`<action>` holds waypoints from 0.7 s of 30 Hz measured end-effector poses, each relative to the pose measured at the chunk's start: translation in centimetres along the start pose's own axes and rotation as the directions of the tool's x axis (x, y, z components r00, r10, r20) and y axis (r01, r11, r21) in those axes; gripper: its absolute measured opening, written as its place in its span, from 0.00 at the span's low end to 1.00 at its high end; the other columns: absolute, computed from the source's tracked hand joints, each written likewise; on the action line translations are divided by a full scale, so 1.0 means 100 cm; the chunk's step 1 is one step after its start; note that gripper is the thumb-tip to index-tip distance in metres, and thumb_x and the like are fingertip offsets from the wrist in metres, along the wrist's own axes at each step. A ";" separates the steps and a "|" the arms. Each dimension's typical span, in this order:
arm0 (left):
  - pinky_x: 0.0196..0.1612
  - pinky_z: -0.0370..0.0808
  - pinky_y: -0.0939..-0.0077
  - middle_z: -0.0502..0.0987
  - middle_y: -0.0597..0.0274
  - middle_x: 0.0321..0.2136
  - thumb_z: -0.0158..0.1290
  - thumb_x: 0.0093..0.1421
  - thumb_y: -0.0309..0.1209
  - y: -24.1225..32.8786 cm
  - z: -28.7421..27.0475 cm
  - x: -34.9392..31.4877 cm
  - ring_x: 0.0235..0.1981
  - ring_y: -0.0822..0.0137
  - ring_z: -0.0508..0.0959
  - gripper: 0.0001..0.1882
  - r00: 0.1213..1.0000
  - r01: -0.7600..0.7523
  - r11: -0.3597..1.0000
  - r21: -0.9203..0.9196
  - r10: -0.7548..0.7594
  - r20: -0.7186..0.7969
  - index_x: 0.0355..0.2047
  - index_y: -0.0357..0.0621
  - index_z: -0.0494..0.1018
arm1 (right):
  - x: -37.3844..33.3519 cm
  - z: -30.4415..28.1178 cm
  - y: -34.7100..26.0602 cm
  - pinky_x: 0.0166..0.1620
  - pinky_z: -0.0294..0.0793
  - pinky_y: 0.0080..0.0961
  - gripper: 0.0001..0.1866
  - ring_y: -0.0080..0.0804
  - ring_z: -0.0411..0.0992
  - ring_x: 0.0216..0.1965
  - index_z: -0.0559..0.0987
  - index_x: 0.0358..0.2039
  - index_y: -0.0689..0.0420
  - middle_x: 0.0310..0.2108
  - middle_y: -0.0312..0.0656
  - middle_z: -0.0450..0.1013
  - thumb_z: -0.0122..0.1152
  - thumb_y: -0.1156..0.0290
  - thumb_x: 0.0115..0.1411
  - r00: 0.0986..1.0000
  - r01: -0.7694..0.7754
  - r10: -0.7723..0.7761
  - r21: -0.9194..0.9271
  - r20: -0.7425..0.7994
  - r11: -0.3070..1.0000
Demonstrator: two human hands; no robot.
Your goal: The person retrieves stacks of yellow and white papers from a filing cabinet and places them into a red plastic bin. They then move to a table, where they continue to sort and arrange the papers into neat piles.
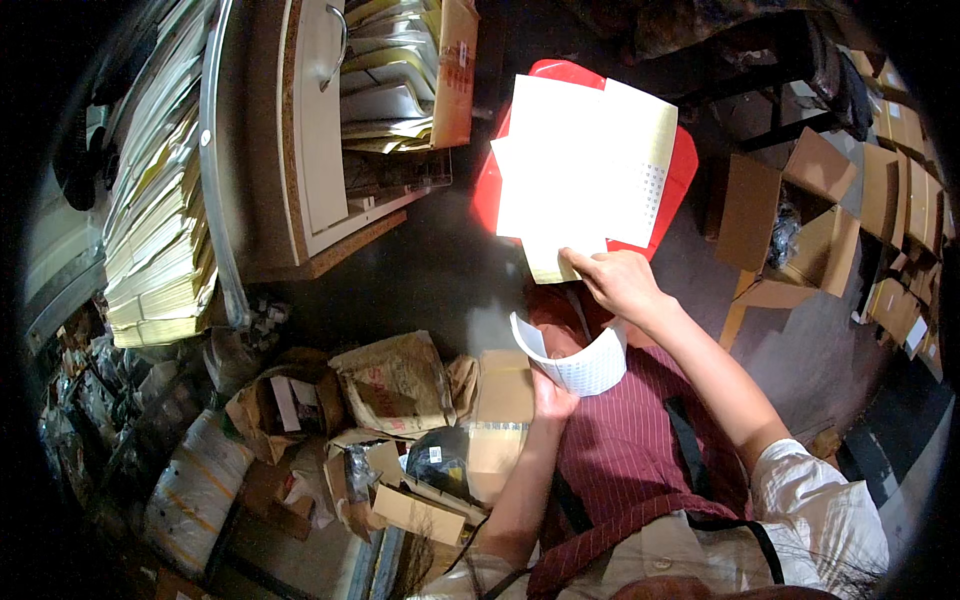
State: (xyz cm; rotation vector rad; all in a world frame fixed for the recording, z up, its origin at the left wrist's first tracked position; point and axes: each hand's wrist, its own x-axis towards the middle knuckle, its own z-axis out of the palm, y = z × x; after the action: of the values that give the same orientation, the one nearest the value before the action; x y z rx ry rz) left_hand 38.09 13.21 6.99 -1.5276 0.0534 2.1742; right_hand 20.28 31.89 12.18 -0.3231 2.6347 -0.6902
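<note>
My right hand (618,281) pinches the lower edge of a stack of white and pale yellow sheets (585,165), lifted in front of me. One sheet has a grid of small dots near its right side. Lower down, my left hand (552,395) holds a curled white strip of dotted sheet (580,365) just above my lap. Behind the lifted sheets lies a red plastic stool or chair (683,165). I am wearing a dark red striped apron (630,440).
An open cabinet drawer (385,90) packed with files stands at upper left, beside tall stacks of paper (160,200). Crumpled brown bags and cardboard boxes (400,430) crowd the floor at lower left. More open cardboard boxes (800,220) sit at the right.
</note>
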 end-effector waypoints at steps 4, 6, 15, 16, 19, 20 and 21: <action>0.53 0.79 0.51 0.83 0.69 0.38 0.40 0.67 0.62 0.000 0.003 -0.001 0.45 0.62 0.82 0.31 1.000 -0.005 1.000 0.017 0.005 -0.014 0.51 0.52 0.76 | 0.003 0.004 -0.001 0.24 0.71 0.43 0.16 0.45 0.76 0.23 0.75 0.49 0.45 0.21 0.43 0.75 0.50 0.69 0.60 1.000 0.002 -0.002 -0.016 -0.021 1.000; 0.54 0.78 0.51 0.83 0.69 0.40 0.41 0.67 0.62 0.000 0.005 -0.003 0.46 0.62 0.82 0.31 1.000 0.003 1.000 -0.005 -0.003 0.006 0.52 0.52 0.76 | 0.004 0.006 0.001 0.24 0.71 0.43 0.15 0.45 0.76 0.23 0.75 0.48 0.46 0.21 0.43 0.74 0.50 0.69 0.60 1.000 -0.016 0.016 -0.003 -0.005 1.000; 0.57 0.76 0.54 0.79 0.67 0.51 0.41 0.66 0.63 0.001 0.004 -0.006 0.53 0.62 0.79 0.34 1.000 -0.020 0.997 0.080 0.022 -0.021 0.59 0.52 0.71 | 0.011 0.005 -0.002 0.26 0.73 0.44 0.15 0.45 0.77 0.25 0.74 0.50 0.47 0.23 0.44 0.76 0.49 0.67 0.63 0.999 -0.030 0.030 0.000 -0.028 1.000; 0.58 0.76 0.55 0.78 0.67 0.53 0.41 0.66 0.64 0.001 0.004 -0.005 0.54 0.62 0.78 0.34 0.999 -0.027 0.994 0.109 0.029 -0.015 0.60 0.53 0.70 | 0.012 0.005 -0.002 0.26 0.73 0.44 0.16 0.45 0.77 0.25 0.74 0.51 0.47 0.23 0.44 0.76 0.49 0.67 0.63 0.999 -0.040 0.040 -0.007 -0.007 0.999; 0.59 0.75 0.56 0.75 0.68 0.56 0.41 0.66 0.63 0.002 0.007 -0.006 0.56 0.62 0.76 0.35 0.999 -0.016 0.999 0.043 0.015 0.030 0.62 0.54 0.67 | 0.012 0.004 -0.001 0.28 0.75 0.41 0.21 0.46 0.77 0.26 0.75 0.57 0.45 0.26 0.46 0.78 0.54 0.67 0.63 0.998 -0.062 0.062 -0.013 0.023 0.998; 0.59 0.75 0.56 0.76 0.68 0.56 0.41 0.66 0.63 0.002 0.009 -0.007 0.56 0.63 0.76 0.35 1.000 -0.021 0.998 0.055 0.020 0.006 0.62 0.54 0.68 | 0.011 0.005 0.000 0.28 0.75 0.42 0.21 0.46 0.77 0.26 0.75 0.57 0.45 0.27 0.46 0.78 0.54 0.67 0.63 0.998 -0.062 0.062 0.002 -0.005 0.998; 0.58 0.75 0.57 0.76 0.68 0.55 0.41 0.66 0.63 0.001 0.011 -0.008 0.55 0.63 0.76 0.34 0.999 -0.025 0.997 0.067 0.026 -0.019 0.61 0.54 0.68 | 0.011 0.007 0.000 0.29 0.75 0.42 0.21 0.46 0.77 0.26 0.75 0.57 0.45 0.27 0.46 0.78 0.54 0.67 0.63 0.997 -0.062 0.062 0.017 -0.034 0.998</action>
State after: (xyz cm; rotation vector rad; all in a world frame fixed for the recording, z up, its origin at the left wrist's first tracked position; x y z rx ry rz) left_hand 37.33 13.18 8.07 -1.5185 0.1514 2.1551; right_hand 19.58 31.29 11.28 -0.2258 2.6584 -0.7017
